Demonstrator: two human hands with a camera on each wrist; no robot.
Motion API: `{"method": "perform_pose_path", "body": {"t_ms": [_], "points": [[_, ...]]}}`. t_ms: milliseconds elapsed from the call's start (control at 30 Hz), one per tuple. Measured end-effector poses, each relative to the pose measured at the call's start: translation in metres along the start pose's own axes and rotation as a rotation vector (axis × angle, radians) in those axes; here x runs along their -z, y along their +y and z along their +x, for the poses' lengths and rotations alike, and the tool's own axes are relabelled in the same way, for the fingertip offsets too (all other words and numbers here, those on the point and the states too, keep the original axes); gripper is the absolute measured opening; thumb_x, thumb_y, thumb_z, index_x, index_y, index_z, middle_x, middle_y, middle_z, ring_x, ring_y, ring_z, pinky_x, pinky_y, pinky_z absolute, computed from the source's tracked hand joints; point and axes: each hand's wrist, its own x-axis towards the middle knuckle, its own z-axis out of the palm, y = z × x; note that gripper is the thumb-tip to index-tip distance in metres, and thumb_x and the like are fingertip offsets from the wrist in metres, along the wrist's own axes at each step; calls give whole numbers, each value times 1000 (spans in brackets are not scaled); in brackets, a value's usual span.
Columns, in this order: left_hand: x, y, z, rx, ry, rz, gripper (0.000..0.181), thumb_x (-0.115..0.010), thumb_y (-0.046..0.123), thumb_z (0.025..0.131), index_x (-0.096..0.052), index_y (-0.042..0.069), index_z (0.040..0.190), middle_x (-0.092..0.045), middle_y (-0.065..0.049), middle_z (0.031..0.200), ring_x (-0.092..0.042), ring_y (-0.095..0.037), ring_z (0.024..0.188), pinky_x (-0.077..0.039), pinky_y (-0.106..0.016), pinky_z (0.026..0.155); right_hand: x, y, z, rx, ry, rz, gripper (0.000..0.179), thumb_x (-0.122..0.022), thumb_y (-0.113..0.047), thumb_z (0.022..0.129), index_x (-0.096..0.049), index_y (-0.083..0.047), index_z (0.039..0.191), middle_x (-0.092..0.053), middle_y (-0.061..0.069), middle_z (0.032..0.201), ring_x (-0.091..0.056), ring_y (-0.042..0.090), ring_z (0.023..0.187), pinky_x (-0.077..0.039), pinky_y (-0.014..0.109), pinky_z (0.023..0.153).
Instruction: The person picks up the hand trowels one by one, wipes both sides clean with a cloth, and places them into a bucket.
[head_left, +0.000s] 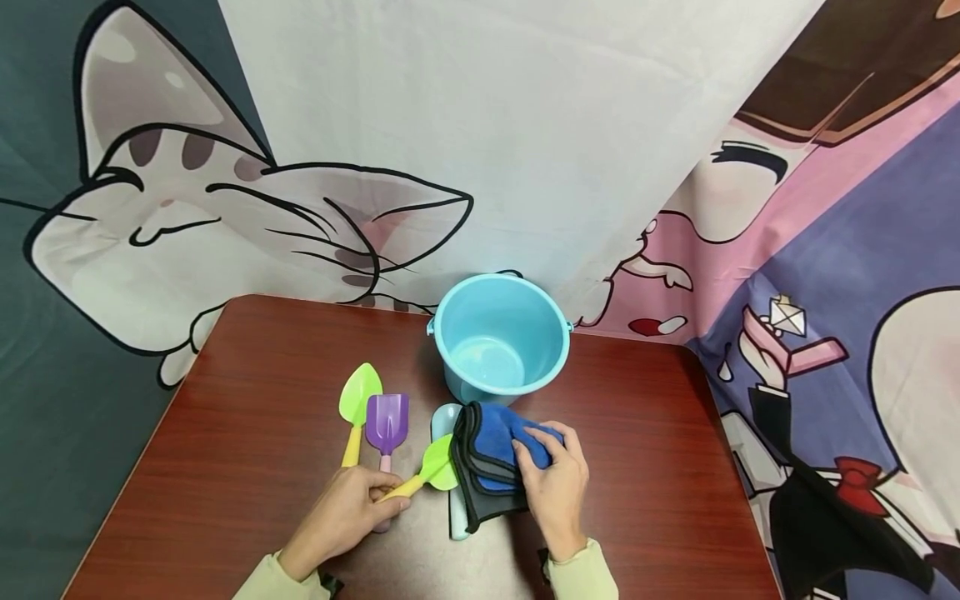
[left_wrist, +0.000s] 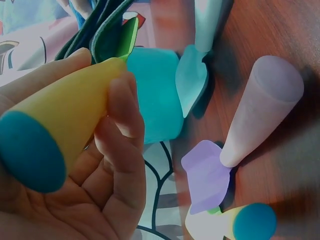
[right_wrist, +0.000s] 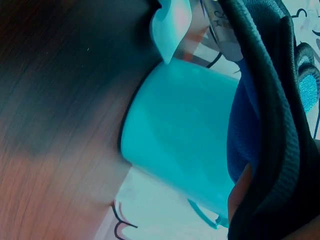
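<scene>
My left hand [head_left: 345,510] pinches the yellow handle [left_wrist: 70,102] of a small green toy shovel [head_left: 438,463], whose blade points right and overlaps the cloth's left edge. In my right hand [head_left: 558,490] is a folded blue and grey cloth [head_left: 504,440] with black edging, gripped from its right side and held over a light-blue toy shovel [head_left: 446,422]. That shovel's middle is hidden under the cloth. Beside my left hand lie a purple shovel [head_left: 387,423] with a pale pink handle and a second green shovel [head_left: 361,395] with a yellow handle.
A light-blue bucket [head_left: 459,321] stands upright at the table's back edge, just behind the cloth. The brown wooden table [head_left: 645,450] ends at a hanging cloth [head_left: 525,125] printed with cartoon figures.
</scene>
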Motion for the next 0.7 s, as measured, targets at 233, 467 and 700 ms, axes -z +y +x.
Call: {"method": "perform_pose_path", "body": {"t_ms": [233,467,700], "points": [[2,-2,1,14,35,29,15,-82,19,83,-79,11,96,-60,15,61,-49,1,53,-39,-22,46,10,4,4,-32,12,15,24,-91,-11,71,-81,-11,94,-67,5,106,-66,23,96,-47,34,87],[4,-3,3,47,70,-7,16,-81,13,83,-78,7,97,-64,8,62,-49,1,52,-38,-21,45,21,1,9,-118,-6,118,24,-89,-11,74,-81,-15,96,-69,-1,108,-65,19,100,-45,31,89],[4,-6,6,46,95,-44,20,-82,15,83,-78,5,99,-68,6,67,-54,1,57,-42,-23,50,23,-9,7,-174,-68,280,25,-88,-12,78,-80,-21,99,-68,-1,113,-62,17,107,-41,24,95]]}}
